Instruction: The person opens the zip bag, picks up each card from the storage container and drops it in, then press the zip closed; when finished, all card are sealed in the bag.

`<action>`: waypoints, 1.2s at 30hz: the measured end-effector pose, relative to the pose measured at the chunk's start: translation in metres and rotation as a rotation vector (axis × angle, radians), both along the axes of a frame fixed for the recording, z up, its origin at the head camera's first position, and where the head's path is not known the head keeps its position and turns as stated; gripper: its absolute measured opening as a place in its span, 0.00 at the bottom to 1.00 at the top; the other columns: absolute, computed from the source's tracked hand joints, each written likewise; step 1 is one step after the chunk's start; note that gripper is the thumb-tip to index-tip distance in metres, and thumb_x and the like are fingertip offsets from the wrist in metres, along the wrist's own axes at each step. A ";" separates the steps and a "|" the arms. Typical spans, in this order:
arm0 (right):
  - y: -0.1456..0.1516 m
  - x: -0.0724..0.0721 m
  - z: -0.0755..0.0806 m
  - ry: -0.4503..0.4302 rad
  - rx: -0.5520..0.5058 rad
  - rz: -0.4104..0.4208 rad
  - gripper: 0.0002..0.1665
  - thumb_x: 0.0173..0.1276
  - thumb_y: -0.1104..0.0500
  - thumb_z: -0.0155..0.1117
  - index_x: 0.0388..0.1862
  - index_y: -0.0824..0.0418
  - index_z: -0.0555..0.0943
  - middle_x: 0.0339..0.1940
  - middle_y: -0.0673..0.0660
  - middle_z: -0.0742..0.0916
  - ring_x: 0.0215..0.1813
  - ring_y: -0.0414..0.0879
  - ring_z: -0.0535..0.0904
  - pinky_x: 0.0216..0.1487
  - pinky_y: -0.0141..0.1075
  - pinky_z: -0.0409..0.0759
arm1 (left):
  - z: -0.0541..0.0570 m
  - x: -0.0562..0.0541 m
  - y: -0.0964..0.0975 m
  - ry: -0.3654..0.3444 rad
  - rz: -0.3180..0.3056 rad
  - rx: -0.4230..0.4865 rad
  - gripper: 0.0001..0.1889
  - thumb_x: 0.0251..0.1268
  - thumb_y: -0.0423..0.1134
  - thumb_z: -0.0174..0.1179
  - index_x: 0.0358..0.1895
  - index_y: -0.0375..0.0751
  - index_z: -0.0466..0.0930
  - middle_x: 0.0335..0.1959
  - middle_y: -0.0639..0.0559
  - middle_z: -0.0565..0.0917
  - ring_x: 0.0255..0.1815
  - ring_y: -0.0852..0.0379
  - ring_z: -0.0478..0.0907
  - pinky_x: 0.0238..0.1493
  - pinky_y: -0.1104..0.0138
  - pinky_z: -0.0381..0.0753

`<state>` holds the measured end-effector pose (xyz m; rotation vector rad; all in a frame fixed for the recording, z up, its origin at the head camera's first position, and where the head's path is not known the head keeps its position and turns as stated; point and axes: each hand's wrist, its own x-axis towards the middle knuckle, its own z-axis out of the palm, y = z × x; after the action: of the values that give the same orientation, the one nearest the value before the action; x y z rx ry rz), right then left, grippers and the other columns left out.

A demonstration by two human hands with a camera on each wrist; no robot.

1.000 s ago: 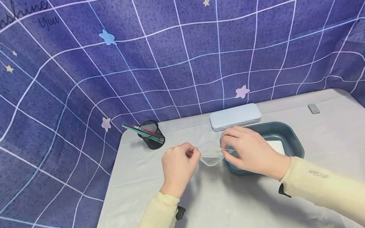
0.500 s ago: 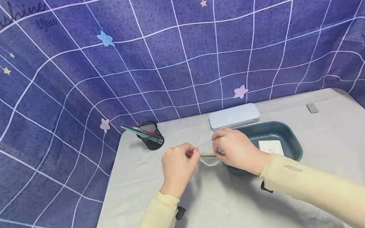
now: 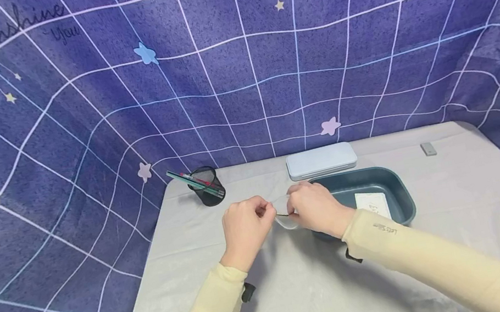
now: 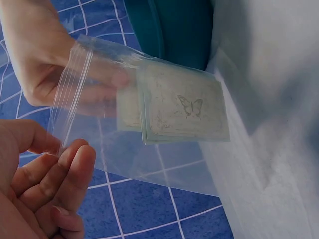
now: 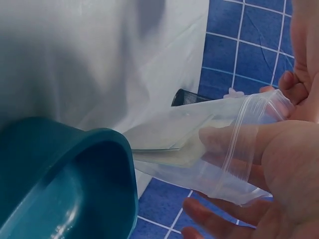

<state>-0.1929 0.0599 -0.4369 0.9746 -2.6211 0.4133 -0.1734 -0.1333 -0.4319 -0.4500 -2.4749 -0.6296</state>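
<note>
My left hand (image 3: 249,228) pinches the zip edge of a clear zip bag (image 4: 134,162), which hangs in the air left of the teal bin. Inside the bag are several thin, pale paper cards (image 4: 187,107), the front one printed with a butterfly. My right hand (image 3: 317,208) reaches into the bag's mouth, and its thumb and a finger pinch a pale paper card (image 5: 187,155) there. Through the plastic, the right fingertips show at the end of that card, partly hidden by the bag. The other right fingers lie outside under the bag.
The teal bin (image 3: 399,191) stands right of the bag, with a white printed packet (image 3: 373,205) in it. Behind it lies a pale blue case (image 3: 322,160). A black mesh pen cup (image 3: 208,188) is at back left, a small grey block (image 3: 428,148) at back right.
My right hand has moved left from over the bin, carrying a card into the bag's mouth. The left hand has kept its hold on the bag's edge.
</note>
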 end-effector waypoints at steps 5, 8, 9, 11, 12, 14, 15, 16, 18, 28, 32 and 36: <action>-0.001 0.000 -0.001 -0.033 0.027 -0.017 0.05 0.56 0.61 0.79 0.25 0.52 0.91 0.35 0.51 0.88 0.38 0.54 0.83 0.36 0.49 0.83 | 0.000 0.000 0.001 -0.002 0.001 0.004 0.06 0.55 0.39 0.66 0.23 0.53 0.88 0.17 0.66 0.82 0.18 0.62 0.78 0.22 0.61 0.74; -0.001 0.000 -0.001 -0.044 0.033 -0.021 0.04 0.56 0.61 0.79 0.25 0.53 0.91 0.35 0.52 0.88 0.38 0.55 0.83 0.37 0.50 0.82 | 0.000 0.001 0.000 -0.004 0.003 0.006 0.06 0.55 0.39 0.66 0.23 0.53 0.88 0.17 0.66 0.82 0.18 0.62 0.78 0.22 0.61 0.74; 0.000 0.000 -0.001 -0.045 0.033 -0.020 0.04 0.56 0.61 0.80 0.25 0.54 0.91 0.35 0.52 0.88 0.38 0.55 0.83 0.37 0.50 0.82 | 0.000 0.001 0.000 -0.005 0.004 0.006 0.06 0.55 0.39 0.66 0.23 0.53 0.88 0.17 0.66 0.82 0.18 0.62 0.78 0.22 0.61 0.74; 0.000 0.000 0.000 -0.044 0.028 -0.014 0.04 0.55 0.60 0.80 0.24 0.54 0.90 0.36 0.52 0.88 0.39 0.55 0.84 0.37 0.51 0.82 | -0.001 0.000 0.000 -0.007 0.008 0.006 0.06 0.55 0.40 0.66 0.23 0.54 0.88 0.17 0.66 0.82 0.19 0.62 0.78 0.22 0.61 0.74; 0.001 0.001 0.000 -0.040 0.023 -0.008 0.04 0.55 0.60 0.80 0.25 0.54 0.90 0.36 0.52 0.88 0.39 0.55 0.84 0.38 0.51 0.82 | -0.001 0.000 0.000 -0.009 0.009 0.008 0.06 0.55 0.40 0.66 0.23 0.54 0.88 0.17 0.66 0.83 0.19 0.62 0.79 0.22 0.61 0.74; 0.002 0.001 0.001 -0.025 0.008 0.005 0.05 0.56 0.61 0.79 0.25 0.53 0.90 0.37 0.52 0.88 0.40 0.54 0.84 0.38 0.51 0.82 | -0.001 0.000 -0.001 -0.012 0.012 0.010 0.06 0.55 0.40 0.66 0.22 0.54 0.88 0.18 0.66 0.83 0.19 0.63 0.79 0.23 0.61 0.74; 0.003 0.002 0.002 -0.015 -0.002 0.010 0.05 0.56 0.61 0.79 0.25 0.52 0.90 0.38 0.51 0.88 0.41 0.54 0.84 0.39 0.50 0.82 | -0.002 0.000 -0.001 -0.013 0.013 0.011 0.06 0.55 0.40 0.66 0.22 0.54 0.88 0.18 0.67 0.83 0.19 0.63 0.79 0.23 0.61 0.74; 0.004 0.003 0.002 -0.002 -0.013 0.016 0.05 0.56 0.62 0.78 0.26 0.52 0.90 0.38 0.51 0.88 0.42 0.53 0.84 0.40 0.50 0.82 | -0.002 0.000 -0.001 -0.014 0.014 0.012 0.06 0.55 0.40 0.66 0.22 0.53 0.88 0.18 0.67 0.83 0.19 0.63 0.79 0.23 0.61 0.74; 0.007 0.004 0.004 0.027 -0.039 0.029 0.06 0.56 0.62 0.78 0.27 0.51 0.89 0.40 0.51 0.88 0.44 0.52 0.85 0.42 0.49 0.82 | -0.001 0.000 -0.001 -0.015 0.013 0.014 0.06 0.55 0.39 0.66 0.22 0.53 0.88 0.18 0.67 0.83 0.19 0.63 0.79 0.23 0.61 0.74; 0.031 0.013 0.023 0.094 -0.153 0.033 0.03 0.63 0.61 0.72 0.34 0.53 0.87 0.36 0.45 0.85 0.40 0.46 0.84 0.41 0.44 0.82 | -0.001 0.000 -0.003 -0.015 0.007 0.022 0.07 0.55 0.40 0.66 0.22 0.54 0.88 0.18 0.67 0.83 0.20 0.64 0.79 0.25 0.61 0.75; 0.047 0.011 0.027 0.096 -0.173 0.009 0.04 0.63 0.61 0.72 0.35 0.53 0.87 0.33 0.44 0.85 0.35 0.44 0.83 0.35 0.44 0.82 | -0.002 0.001 -0.003 -0.017 0.009 0.024 0.07 0.55 0.39 0.66 0.22 0.53 0.88 0.18 0.67 0.83 0.20 0.64 0.79 0.25 0.61 0.75; 0.065 0.006 0.026 0.071 -0.152 -0.027 0.06 0.61 0.63 0.73 0.34 0.52 0.86 0.30 0.43 0.83 0.30 0.40 0.79 0.31 0.43 0.81 | -0.002 0.001 -0.002 -0.014 0.007 0.027 0.07 0.55 0.39 0.66 0.22 0.53 0.88 0.18 0.66 0.84 0.19 0.64 0.79 0.25 0.61 0.74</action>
<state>-0.1868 0.1248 -0.4105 0.8875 -2.4952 0.5517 -0.1723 -0.1358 -0.4336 -0.4270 -2.4773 -0.6650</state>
